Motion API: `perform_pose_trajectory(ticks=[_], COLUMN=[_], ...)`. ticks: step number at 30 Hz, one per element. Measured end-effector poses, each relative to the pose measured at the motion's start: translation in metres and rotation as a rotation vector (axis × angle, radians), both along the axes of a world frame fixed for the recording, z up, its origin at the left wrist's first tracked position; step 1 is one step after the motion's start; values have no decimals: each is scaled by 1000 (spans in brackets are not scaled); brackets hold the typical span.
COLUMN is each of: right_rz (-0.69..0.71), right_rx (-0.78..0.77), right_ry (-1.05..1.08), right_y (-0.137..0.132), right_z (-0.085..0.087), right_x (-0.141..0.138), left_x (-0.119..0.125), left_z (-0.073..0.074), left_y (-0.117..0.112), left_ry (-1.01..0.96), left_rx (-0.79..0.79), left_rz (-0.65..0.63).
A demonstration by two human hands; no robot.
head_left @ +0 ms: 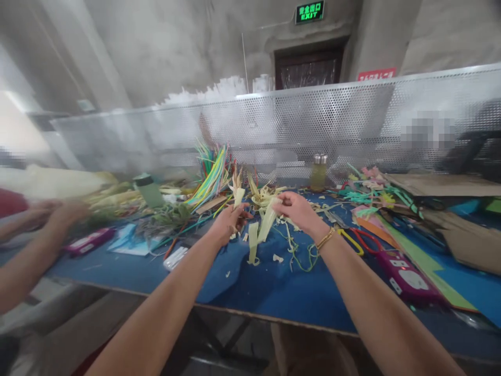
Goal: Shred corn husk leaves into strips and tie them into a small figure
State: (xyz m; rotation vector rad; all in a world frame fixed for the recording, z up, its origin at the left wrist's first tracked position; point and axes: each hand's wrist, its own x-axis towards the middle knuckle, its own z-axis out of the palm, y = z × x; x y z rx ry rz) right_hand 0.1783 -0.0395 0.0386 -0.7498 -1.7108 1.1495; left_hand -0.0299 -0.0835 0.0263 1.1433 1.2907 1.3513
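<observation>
My left hand (229, 225) is closed around a small bundle of pale, dried corn husk (238, 196) that sticks up above the fingers. To its right, my right hand (294, 209) pinches a wide, pale yellow-green strip of corn husk (268, 221) between thumb and fingers. This strip hangs down toward the table. Another flat husk strip (253, 241) dangles between the two hands. Behind them lies a loose heap of husk pieces (264, 196). Husk scraps (277, 258) and thin green strands (303, 261) lie on the blue table (266, 292) below.
Colourful stems (213, 175), a green-lidded bottle (148, 190) and a glass bottle (319, 173) stand at the back. Red-handled scissors (368, 239) and a purple device (407, 278) lie right. A co-worker's arms (50, 230) are at left. A perforated metal screen (352, 120) closes the back.
</observation>
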Motion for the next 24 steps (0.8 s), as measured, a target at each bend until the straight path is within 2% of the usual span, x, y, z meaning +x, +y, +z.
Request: perform_pose_trajectory(ticks=[2,4,5,8,11,17,21,24], right_rz=[241,339,314,106,-37,-153,-213,-287], right_rx=[-62,-62,-38,50,46,-54,-23,26], right_ry=[-61,-60,-42,19,105,243,219,165], right_y=[-8,-15,-16,-13,-6,-3,-1,1], right_z=[7,9,8,3,0,2,0,-2], right_x=[5,6,4,1,0,-1,0,2], left_x=[9,25,35,61,73,73,71,73], left_z=[2,1,0,-2,-2,-2,-3,-3], left_y=[1,0,-1,-5,-8,-5,1,5], left_ry=[3,-33,-65,-131,-115,-53,-63,-142], left_rx=[16,-9,-24,-58,-42,32,-2,-58], left_rz=[-75,-165,-185,-210,-264,-354,-384,-420])
